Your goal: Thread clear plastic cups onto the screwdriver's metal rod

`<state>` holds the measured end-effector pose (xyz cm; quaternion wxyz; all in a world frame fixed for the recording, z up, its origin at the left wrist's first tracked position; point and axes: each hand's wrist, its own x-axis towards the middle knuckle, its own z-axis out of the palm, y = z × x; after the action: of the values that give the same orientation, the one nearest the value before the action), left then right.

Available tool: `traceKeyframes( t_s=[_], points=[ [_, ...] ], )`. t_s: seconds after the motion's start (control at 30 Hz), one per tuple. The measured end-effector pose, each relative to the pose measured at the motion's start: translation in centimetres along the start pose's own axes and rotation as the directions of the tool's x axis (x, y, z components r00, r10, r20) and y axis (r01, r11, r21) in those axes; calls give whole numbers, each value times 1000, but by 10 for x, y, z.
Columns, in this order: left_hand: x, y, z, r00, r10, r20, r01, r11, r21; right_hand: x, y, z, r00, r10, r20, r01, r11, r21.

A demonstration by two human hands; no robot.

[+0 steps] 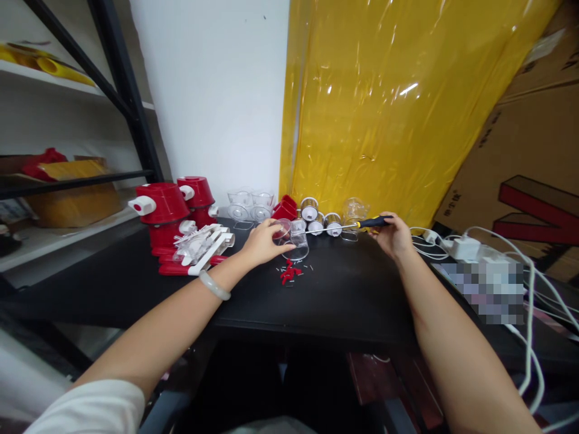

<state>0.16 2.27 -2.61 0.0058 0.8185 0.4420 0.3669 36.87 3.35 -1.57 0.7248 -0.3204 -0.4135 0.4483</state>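
My left hand (265, 242) is closed around the side of a clear plastic cup-like part (296, 248), which lies near the middle of the black table. A screwdriver (374, 222) with a black and yellow handle is gripped in my right hand (394, 236). Its long metal shaft points left, and the tip reaches the clear part; whether it touches a screw I cannot make out. Just in front of the part lies a small pile of red pieces (290, 273) with several loose screws around it.
Red housings (163, 205) and clear and white parts (203, 246) are stacked at left. Behind my hands stand clear cups (251, 205), a red part (284, 208) and several silver cylinders (310, 209). White cables and a charger (465, 247) lie at right on the black table (353, 301).
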Motion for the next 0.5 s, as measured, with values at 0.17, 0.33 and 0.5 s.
traceKeyframes(
  t_s=[0.17, 0.33, 0.5],
  points=[
    [0, 2, -1, 1000, -2, 2, 2, 1000, -2, 3, 6, 0, 997, -55, -63, 43, 984, -173],
    [0, 1, -1, 1000, -7, 9, 7, 1000, 6, 1, 5, 2, 994, -74, -83, 61, 987, -146],
    [1, 1, 0, 1000, -2, 1, 2, 1000, 7, 0, 1, 1, 999, -37, -4, 37, 998, -45]
  ],
)
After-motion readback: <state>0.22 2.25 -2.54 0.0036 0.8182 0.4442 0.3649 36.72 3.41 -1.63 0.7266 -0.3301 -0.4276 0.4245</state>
